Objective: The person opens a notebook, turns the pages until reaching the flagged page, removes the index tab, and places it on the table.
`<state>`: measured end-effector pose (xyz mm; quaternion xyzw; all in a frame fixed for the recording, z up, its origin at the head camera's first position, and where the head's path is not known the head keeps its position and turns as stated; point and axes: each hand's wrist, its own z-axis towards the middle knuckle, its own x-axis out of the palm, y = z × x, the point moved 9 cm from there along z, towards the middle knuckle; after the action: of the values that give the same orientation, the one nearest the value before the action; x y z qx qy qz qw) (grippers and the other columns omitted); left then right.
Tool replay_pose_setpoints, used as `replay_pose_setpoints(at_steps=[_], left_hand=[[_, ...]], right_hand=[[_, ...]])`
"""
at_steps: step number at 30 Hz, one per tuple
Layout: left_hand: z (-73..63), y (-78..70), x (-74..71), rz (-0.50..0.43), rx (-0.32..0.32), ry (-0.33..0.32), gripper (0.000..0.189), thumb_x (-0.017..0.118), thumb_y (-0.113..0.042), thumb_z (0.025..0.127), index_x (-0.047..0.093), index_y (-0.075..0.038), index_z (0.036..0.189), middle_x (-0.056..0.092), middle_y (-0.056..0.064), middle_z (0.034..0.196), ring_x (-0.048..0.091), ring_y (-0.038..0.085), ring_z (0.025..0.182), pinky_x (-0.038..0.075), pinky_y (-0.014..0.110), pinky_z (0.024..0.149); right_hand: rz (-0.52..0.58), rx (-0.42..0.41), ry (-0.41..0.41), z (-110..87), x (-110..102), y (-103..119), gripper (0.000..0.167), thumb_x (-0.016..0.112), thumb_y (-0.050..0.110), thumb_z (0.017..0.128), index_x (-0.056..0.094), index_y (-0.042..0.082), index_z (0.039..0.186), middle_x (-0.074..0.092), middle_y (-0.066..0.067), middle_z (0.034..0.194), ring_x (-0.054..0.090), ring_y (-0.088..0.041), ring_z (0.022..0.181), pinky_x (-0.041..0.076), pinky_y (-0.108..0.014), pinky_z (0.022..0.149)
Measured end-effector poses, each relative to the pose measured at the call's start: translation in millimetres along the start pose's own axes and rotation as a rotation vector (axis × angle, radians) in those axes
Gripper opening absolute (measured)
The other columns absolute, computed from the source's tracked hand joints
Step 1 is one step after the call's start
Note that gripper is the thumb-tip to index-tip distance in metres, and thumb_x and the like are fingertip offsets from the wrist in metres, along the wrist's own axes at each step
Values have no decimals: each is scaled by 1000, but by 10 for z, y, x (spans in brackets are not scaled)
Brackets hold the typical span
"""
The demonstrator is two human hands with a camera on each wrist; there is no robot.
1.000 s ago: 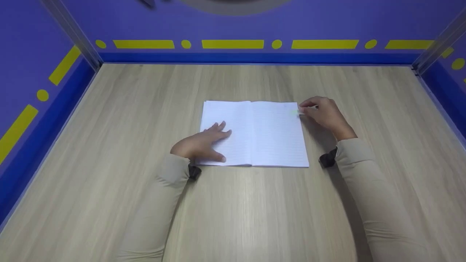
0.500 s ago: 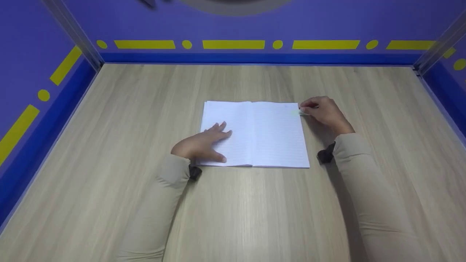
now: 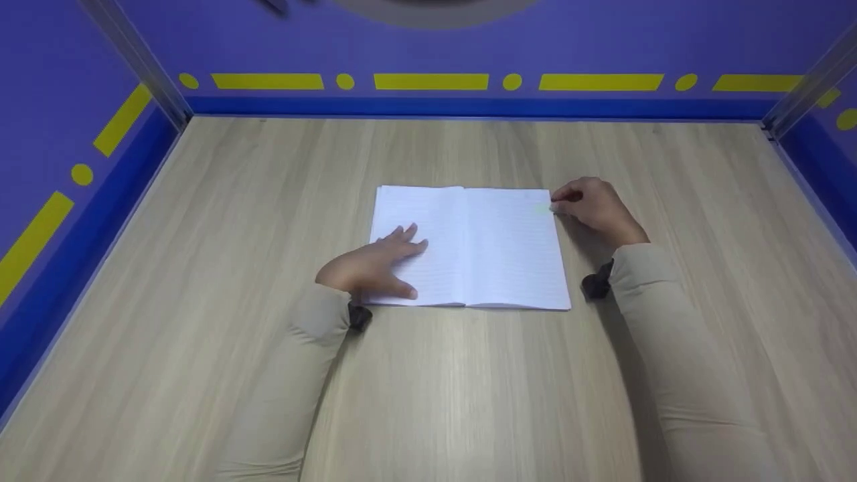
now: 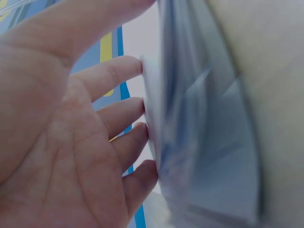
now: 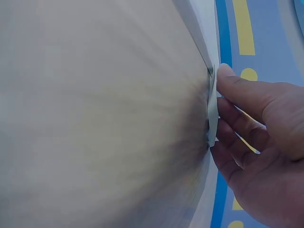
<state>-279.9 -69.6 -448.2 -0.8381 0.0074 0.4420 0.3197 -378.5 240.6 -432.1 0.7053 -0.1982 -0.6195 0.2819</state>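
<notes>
An open notebook point(image 3: 509, 254) with ruled white pages lies on the wooden table. My left hand point(image 3: 375, 268) rests on its left page, fingers spread; the left wrist view shows the fingertips point(image 4: 137, 108) at the paper beside the notebook's layered page edges point(image 4: 213, 137). At the upper right corner of the right page my right hand point(image 3: 594, 209) bends its thumb and index finger together on a small pale green sticky note point(image 5: 213, 111). Part of this note lies faintly green on the page; the rest juts past the edge, mostly hidden by the fingers in the head view.
The wooden table point(image 3: 442, 388) runs back to a blue wall point(image 3: 428, 106) with yellow dashes and dots. More blue panels stand at the left and right sides. A dark wrist-worn device point(image 3: 359, 317) shows under the left sleeve, another dark device point(image 3: 596, 284) under the right.
The right wrist and sleeve have shifted slightly left and forward, while the fingers stay at the page corner. Less of the sticky note shows past the edge. The left hand stays on the page.
</notes>
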Motion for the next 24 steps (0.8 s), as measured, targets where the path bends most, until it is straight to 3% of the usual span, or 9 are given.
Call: replay_pose_setpoints(at_steps=[7, 14, 24], left_hand=[[-4, 2, 3, -3, 0, 7, 84, 71, -26, 86, 22, -18, 153, -4, 1, 163, -10, 21, 150, 4, 43, 122], [-2, -12, 6, -1, 26, 7, 83, 70, -24, 86, 22, -14, 153, -3, 6, 163, -9, 24, 150, 4, 45, 122], [-3, 9, -8, -29, 2, -9, 85, 74, -26, 84, 24, -20, 153, -2, 0, 163, -8, 21, 150, 5, 44, 122]], right_hand=[[-19, 0, -8, 0, 9, 26, 22, 64, 11, 91, 67, -3, 108, 63, -21, 108, 55, -28, 96, 45, -39, 83], [-48, -6, -35, -4, -12, 36, 17, 67, 12, 89, 71, -1, 100, 67, -18, 100, 57, -24, 88, 44, -29, 73], [-30, -2, -38, -9, -28, 40, 14, 67, 11, 89, 71, 1, 97, 66, -13, 96, 54, -19, 82, 43, -24, 69]])
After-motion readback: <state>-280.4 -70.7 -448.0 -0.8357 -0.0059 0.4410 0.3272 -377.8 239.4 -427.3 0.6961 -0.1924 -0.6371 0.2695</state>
